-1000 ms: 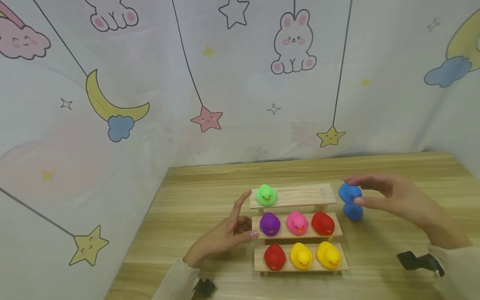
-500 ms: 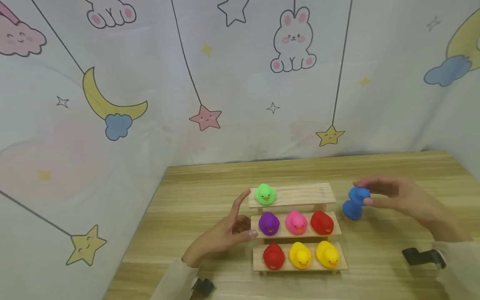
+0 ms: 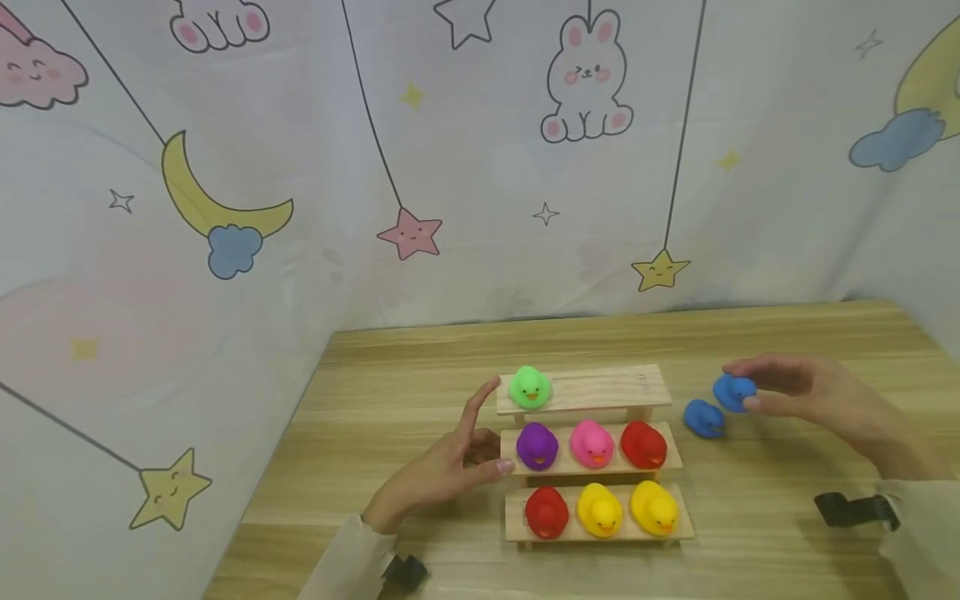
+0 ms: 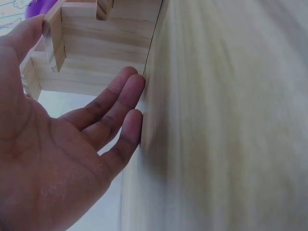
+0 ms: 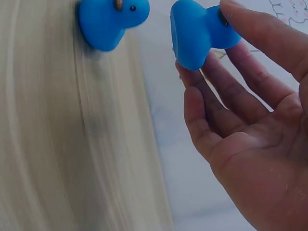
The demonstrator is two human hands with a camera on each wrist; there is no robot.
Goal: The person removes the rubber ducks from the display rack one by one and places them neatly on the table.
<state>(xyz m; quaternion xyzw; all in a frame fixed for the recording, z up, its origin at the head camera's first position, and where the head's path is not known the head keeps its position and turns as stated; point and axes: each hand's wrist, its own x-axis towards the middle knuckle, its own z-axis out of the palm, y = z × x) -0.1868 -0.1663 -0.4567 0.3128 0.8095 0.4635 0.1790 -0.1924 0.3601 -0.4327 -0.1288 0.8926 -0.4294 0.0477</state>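
Observation:
My right hand (image 3: 821,400) pinches a blue rubber duck (image 3: 733,392) between thumb and fingers, to the right of the stepped wooden rack (image 3: 603,390). In the right wrist view this duck hangs above the table, its head under the thumb tip. A second blue rubber duck (image 3: 702,419) stands on the table between the rack and the held one. At the rack's left side is my left hand (image 3: 442,479), thumb on the middle tier's end and index fingertip at the top tier's corner. Its other fingertips lie close to the tabletop in the left wrist view.
On the rack's top tier sits a green duck (image 3: 530,388). The middle tier bears purple (image 3: 537,447), pink (image 3: 592,443) and red (image 3: 643,445) ducks. Below are a red duck (image 3: 547,512) and two yellow ducks (image 3: 599,509). A printed cloth (image 3: 480,167) hangs behind the table.
My right hand has moved right with its blue duck, away from the other blue duck, which it overlapped in the earlier head views. The left hand stays at the rack.

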